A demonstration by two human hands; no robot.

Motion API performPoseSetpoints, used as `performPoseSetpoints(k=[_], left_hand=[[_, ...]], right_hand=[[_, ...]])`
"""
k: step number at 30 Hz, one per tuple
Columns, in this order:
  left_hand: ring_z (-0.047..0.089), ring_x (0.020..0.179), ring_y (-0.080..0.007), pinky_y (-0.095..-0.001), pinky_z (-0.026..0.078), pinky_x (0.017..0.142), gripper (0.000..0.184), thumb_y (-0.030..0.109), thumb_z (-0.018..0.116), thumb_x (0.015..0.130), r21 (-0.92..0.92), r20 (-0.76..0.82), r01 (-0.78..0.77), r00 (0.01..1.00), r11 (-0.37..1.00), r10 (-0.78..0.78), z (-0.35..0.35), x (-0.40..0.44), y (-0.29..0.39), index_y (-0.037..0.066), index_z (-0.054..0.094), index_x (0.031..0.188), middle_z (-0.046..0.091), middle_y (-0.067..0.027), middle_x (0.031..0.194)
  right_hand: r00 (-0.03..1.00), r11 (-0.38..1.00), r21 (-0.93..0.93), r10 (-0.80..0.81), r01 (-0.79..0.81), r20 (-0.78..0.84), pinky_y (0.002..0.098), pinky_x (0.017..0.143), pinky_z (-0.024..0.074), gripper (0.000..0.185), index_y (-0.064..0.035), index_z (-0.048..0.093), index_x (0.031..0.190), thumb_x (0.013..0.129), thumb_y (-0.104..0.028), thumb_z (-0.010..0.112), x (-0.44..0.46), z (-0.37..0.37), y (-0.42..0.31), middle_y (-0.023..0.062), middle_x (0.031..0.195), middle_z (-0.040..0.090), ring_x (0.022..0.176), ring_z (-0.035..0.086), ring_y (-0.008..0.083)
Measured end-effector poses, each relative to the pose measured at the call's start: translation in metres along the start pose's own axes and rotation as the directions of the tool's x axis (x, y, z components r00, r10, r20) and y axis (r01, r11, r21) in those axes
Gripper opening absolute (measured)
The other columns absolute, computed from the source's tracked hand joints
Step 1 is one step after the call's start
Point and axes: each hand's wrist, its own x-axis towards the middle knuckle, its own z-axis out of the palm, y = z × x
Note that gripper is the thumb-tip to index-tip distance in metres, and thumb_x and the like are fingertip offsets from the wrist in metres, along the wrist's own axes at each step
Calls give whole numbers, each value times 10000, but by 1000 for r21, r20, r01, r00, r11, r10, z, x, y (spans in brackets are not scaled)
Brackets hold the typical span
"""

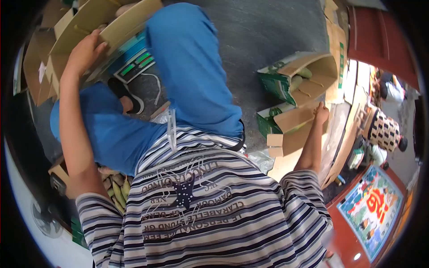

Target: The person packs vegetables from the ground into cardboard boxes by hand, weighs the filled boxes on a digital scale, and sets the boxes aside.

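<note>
At the upper left my left hand [86, 51] is closed over the edge of an open cardboard box [129, 20]. Brownish produce shows in part inside that box. On the right, my right hand [320, 112] has its fingers curled at the upper edge of a green-and-brown carton [295, 134], which stands open. Beyond it is another open green carton [275, 85], with several long green vegetables [300, 79] inside. Between my left arm and my blue-trousered knee sits a scale [138, 62] with lit green displays.
Long green vegetables [118, 192] lie beside my left elbow. A white cord [157, 87] trails on the dark floor [259, 31]. Flattened cardboard [337, 134] lies along the right. Farther right are a person in a patterned top [383, 129] and a red table [339, 219] with a colourful picture.
</note>
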Motion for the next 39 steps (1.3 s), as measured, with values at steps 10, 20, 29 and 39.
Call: performPoseSetpoints(k=[10, 20, 29, 39], left_hand=[[563, 994, -371, -447, 457, 836, 301, 198, 537, 868, -49, -29, 25, 999, 998, -26, -5, -3, 12, 29, 495, 1113, 598, -195, 1038], [576, 984, -359, -448, 478, 812, 263, 171, 615, 824, -7, 0, 57, 998, 998, -57, -13, -6, 15, 27, 514, 1020, 595, -167, 1051], [593, 932, -345, -441, 488, 792, 278, 203, 638, 798, 33, 102, 127, 986, 991, -129, -10, -10, -4, 28, 523, 982, 607, -162, 944], [599, 924, -354, -451, 481, 788, 265, 184, 660, 783, -37, 61, 138, 989, 990, -135, -11, -12, -2, 19, 557, 962, 630, -175, 932]], right_hand=[[934, 991, -72, 127, -110, 333, 340, 315, 377, 386, 11, 552, 648, 821, -333, 531, 28, 43, -8, 101, 511, 523, 377, 524, 215], [787, 861, 4, 464, -509, 405, 278, 289, 389, 165, -52, 552, 842, 856, -214, 520, -20, 29, 27, 51, 514, 520, 353, 507, 174], [957, 541, -789, -159, 290, 243, 454, 646, 523, 247, -27, 561, 948, 854, -253, 529, 15, -3, -45, 190, 879, 666, 752, 660, 347], [56, 78, 213, -993, 974, 107, 393, 763, 481, 189, -93, 618, 967, 892, -254, 553, -269, 63, -491, 120, 950, 639, 896, 612, 311]])
